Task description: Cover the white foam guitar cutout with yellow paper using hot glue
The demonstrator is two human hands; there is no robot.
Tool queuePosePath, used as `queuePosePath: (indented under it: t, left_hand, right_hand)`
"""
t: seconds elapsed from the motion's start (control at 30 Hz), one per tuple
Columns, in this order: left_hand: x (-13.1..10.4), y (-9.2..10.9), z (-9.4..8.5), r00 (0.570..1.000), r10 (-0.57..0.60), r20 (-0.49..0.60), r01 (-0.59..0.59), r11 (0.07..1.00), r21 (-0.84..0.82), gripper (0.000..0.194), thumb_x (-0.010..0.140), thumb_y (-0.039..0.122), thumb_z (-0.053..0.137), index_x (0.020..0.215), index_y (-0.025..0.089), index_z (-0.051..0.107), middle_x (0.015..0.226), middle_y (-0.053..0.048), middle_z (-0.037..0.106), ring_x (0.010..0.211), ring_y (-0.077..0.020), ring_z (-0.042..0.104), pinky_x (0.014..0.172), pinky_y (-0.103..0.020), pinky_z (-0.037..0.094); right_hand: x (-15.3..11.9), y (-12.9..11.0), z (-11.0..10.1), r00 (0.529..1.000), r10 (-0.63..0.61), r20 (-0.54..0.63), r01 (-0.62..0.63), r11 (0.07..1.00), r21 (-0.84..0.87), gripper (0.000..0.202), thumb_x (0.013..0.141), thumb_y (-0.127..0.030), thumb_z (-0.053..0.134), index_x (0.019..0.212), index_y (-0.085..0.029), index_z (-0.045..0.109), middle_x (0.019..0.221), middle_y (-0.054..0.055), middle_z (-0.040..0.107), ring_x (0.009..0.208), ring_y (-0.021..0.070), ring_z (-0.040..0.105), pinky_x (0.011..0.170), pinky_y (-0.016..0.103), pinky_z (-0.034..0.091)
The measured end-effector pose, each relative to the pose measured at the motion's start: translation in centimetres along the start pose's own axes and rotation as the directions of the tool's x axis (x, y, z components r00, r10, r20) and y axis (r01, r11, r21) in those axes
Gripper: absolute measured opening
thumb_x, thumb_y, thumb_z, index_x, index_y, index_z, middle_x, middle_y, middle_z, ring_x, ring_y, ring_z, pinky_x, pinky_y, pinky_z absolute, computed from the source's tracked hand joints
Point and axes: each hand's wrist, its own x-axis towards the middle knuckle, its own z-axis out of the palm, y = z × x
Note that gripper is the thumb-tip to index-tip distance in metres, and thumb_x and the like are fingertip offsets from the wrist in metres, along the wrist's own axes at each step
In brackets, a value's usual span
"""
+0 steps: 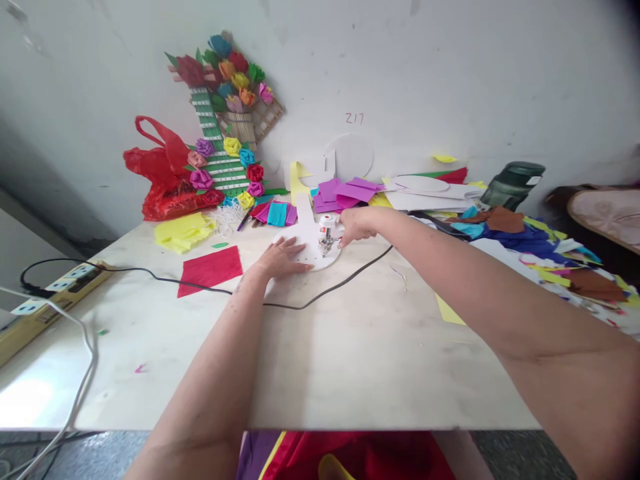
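A white board with a rounded lower part, a narrow upper strip and a row of small dots lies flat on the table. My left hand rests on its left side, fingers spread and palm down. Over the board's right side stands a small white-and-silver tool with an orange spot; its exact kind is unclear. My right hand is closed at the tool's right side, its fingers curled and partly hidden. Left of my left hand lies a red sheet.
A black cord crosses the table from a power strip. Paper flowers and a red bag stand against the wall. Purple sheets, a dark green bottle and heaped scraps lie at the back and right.
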Motion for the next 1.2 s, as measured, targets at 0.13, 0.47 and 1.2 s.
queuePosePath:
  t: [0.13, 0.47, 1.2]
  left_hand:
    - [0.1, -0.1, 0.0, 1.000, -0.004, 0.003, 0.004, 1.000, 0.009, 0.090, 0.061, 0.077, 0.043, 0.137, 0.029, 0.034, 0.148, 0.001, 0.017, 0.135, -0.0290, 0.008, 0.108, -0.040, 0.012]
    - [0.0, 0.2, 0.0, 1.000, 0.000, -0.003, 0.000, 1.000, 0.009, 0.090, 0.062, 0.077, 0.042, 0.136, 0.028, 0.035, 0.148, -0.001, 0.018, 0.135, -0.0294, 0.008, 0.107, -0.040, 0.013]
    - [0.1, 0.0, 0.1, 1.000, 0.008, -0.007, -0.008, 1.000, 0.007, 0.089, 0.062, 0.077, 0.043, 0.136, 0.029, 0.034, 0.148, -0.001, 0.019, 0.135, -0.0304, 0.007, 0.107, -0.041, 0.013]
  right_hand:
    - [-0.2, -0.7, -0.4, 1.000, 0.013, 0.004, -0.012, 0.998, -0.056, 0.056, 0.065, -0.054, 0.065, 0.097, -0.009, 0.059, 0.072, 0.008, 0.061, 0.067, 0.0197, 0.059, 0.056, 0.029, 0.043]
    - [-0.4, -0.2, -0.2, 0.999, 0.034, 0.039, -0.034, 0.999, 0.014, 0.060, 0.063, -0.051, 0.068, 0.107, -0.012, 0.055, 0.068, 0.005, 0.059, 0.062, 0.0186, 0.057, 0.055, 0.029, 0.044]
    - [-0.6, -0.6, -0.5, 1.000, 0.015, 0.021, -0.014, 0.998, -0.065, 0.051, 0.062, -0.048, 0.070, 0.091, -0.008, 0.061, 0.070, 0.008, 0.060, 0.067, 0.0224, 0.059, 0.056, 0.031, 0.043]
